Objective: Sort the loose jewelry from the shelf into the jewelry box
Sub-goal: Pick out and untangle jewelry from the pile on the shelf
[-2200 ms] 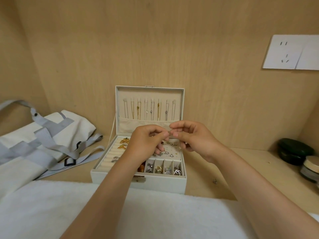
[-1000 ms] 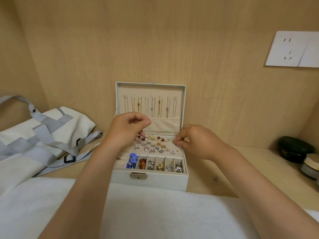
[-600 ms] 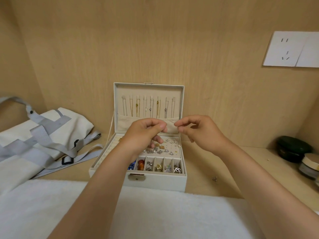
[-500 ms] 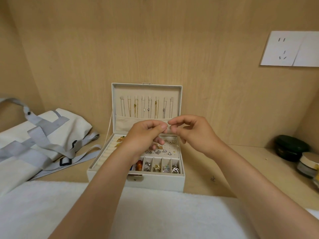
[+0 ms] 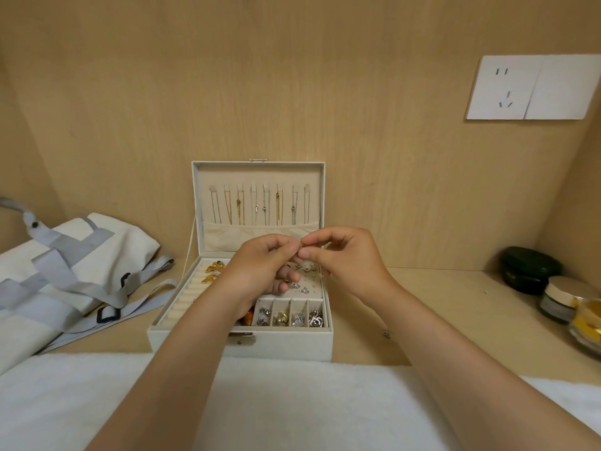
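Nearest me lay the white cloth [image 5: 292,405], well below the grip. Just under the grip and a little toward me sat the jewelry box [image 5: 240,348], its front row of small compartments holding rings and studs. A loose piece [image 5: 387,334] lay on the shelf [image 5: 455,304] down to the right of the grip, just beside the box.

My left hand [image 5: 260,265] and right hand [image 5: 344,262] met above the box's stud pad [image 5: 309,283]. Thumb and forefinger of each pinched the same tiny piece [image 5: 301,245], too small for me to tell its kind. I judged it almost weightless, stiff, smooth, and easy to drop or to bend at any thin post. It seemed best held lightly by its thicker body, between the fingertip pads.

Beyond the grip stood the open lid [image 5: 201,190] with chains [image 5: 264,206] hanging in it. Far up to the right was a wall socket [image 5: 502,87].
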Available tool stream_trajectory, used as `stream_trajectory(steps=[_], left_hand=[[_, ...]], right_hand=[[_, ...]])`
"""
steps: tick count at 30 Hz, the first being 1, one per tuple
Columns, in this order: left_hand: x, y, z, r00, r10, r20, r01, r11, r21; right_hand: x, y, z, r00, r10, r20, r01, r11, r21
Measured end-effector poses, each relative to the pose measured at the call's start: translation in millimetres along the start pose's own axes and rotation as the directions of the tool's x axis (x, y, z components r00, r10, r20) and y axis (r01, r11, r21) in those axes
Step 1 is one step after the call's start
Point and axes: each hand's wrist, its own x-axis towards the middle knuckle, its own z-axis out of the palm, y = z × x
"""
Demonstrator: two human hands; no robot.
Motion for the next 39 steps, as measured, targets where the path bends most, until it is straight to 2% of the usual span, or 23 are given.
stream_trajectory(steps=[4, 12, 18, 20, 23, 25, 28, 32, 39], left_hand=[[-0.8, -1.2, -0.9, 1.0, -0.003, 0.025, 0.003, 1.0, -0.006], [-3.0, 0.9, 0.1, 1.0, 0.021, 0.002, -0.022, 0.999, 0.025], [-3.0, -0.3, 0.7, 0.995, 0.089, -0.04, -0.08, 0.982, 0.173], [-1.4, -3.2, -0.7, 0.982, 0.183, -0.056, -0.151, 0.921, 0.36], [-1.0, -7.3, -3.9, 0.933, 0.361, 0.002, -0.265, 0.682, 0.682], [-0.9, -9.7, -5.8, 0.918, 0.394, 0.054, -0.295, 0.585, 0.755], [0.8, -15.7, -7.0, 0.908, 0.398, 0.131, -0.32, 0.458, 0.829], [-0.2, -20.1, -4.3, 0.916, 0.368, 0.162, -0.328, 0.449, 0.831], [0.2, -22.5, -1.8, 0.918, 0.359, 0.168, -0.324, 0.437, 0.839]], right_hand=[[0.6, -0.4, -3.3, 0.999, -0.014, 0.045, 0.015, 1.0, -0.025], [2.1, 2.5, -6.8, 0.998, -0.043, 0.035, 0.044, 0.999, -0.031], [1.0, 1.2, -10.2, 0.991, -0.1, 0.086, 0.111, 0.985, -0.131], [3.0, 3.0, -13.8, 0.994, -0.081, 0.072, 0.093, 0.978, -0.187], [6.1, 13.7, -20.8, 0.996, -0.043, 0.078, 0.072, 0.904, -0.422], [5.8, 20.9, -21.7, 0.992, -0.03, 0.124, 0.097, 0.813, -0.574], [4.1, 21.3, -19.9, 0.986, -0.016, 0.166, 0.125, 0.73, -0.672], [5.3, 14.0, -22.2, 0.978, -0.044, 0.205, 0.186, 0.632, -0.752], [3.8, 6.9, -22.7, 0.952, -0.044, 0.302, 0.28, 0.52, -0.807]])
